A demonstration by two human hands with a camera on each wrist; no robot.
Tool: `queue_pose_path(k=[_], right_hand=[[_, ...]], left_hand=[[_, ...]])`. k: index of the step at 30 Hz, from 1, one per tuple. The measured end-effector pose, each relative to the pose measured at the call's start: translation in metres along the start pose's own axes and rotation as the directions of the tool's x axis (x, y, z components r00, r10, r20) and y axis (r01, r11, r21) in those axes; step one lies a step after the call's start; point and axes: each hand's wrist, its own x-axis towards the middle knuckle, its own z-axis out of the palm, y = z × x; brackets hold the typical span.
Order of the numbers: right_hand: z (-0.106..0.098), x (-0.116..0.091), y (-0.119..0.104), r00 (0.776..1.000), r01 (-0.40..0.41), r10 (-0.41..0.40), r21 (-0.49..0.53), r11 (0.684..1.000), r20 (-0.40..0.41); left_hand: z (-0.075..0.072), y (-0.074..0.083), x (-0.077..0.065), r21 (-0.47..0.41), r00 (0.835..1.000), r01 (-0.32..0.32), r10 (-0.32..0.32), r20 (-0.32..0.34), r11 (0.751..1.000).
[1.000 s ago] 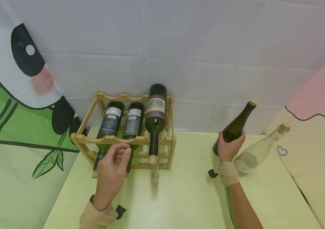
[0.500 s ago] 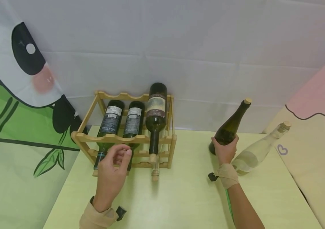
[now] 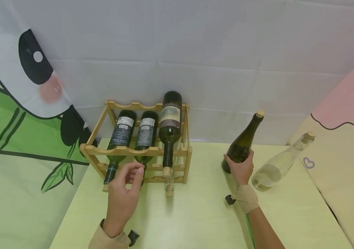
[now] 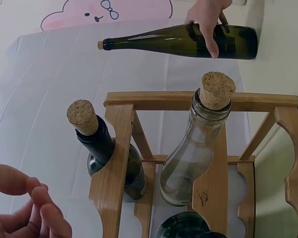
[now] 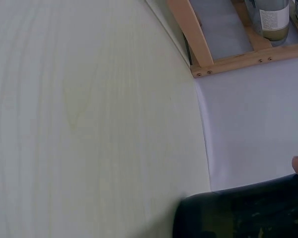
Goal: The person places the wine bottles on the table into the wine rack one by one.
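Surface [image 3: 203,193] ends behind right grip [image 3: 240,169]; leftward, there is room until rack [image 3: 99,150]. This grip clasps bottle [image 3: 246,136], axis rising to cork [image 3: 260,113]. Left grip [image 3: 125,195] curls loosely.

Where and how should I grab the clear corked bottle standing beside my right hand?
Probably by the neck, just below the cork, coming from the right. The clear bottle stands neck up, its neck is slimmer than its body, and the right hand, gripping the dark bottle, is close on its left.
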Motion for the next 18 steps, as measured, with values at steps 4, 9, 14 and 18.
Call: queue_pose_path(k=[4, 9, 14, 18], right_hand=[[0.001, -0.006, 0.0, 1.0, 0.014, -0.014, 0.01, 1.0, -0.003], [0.0, -0.011, 0.0, 0.999, 0.051, -0.051, 0.052, 0.997, 0.002], [0.0, -0.016, -0.002, 0.992, 0.122, -0.123, 0.079, 0.989, 0.011], [0.0, -0.019, -0.002, 0.984, 0.172, -0.174, 0.062, 0.983, 0.027]], left_hand=[[-0.002, 0.002, -0.002, -0.012, 1.0, -0.007, 0.008, 0.008, 1.0], [-0.004, 0.005, -0.001, -0.003, 1.0, -0.024, 0.024, 0.017, 1.0], [-0.006, 0.008, 0.003, -0.009, 0.999, -0.041, 0.041, 0.026, 0.999], [-0.007, 0.011, 0.005, -0.012, 0.998, -0.049, 0.049, 0.036, 0.999]])
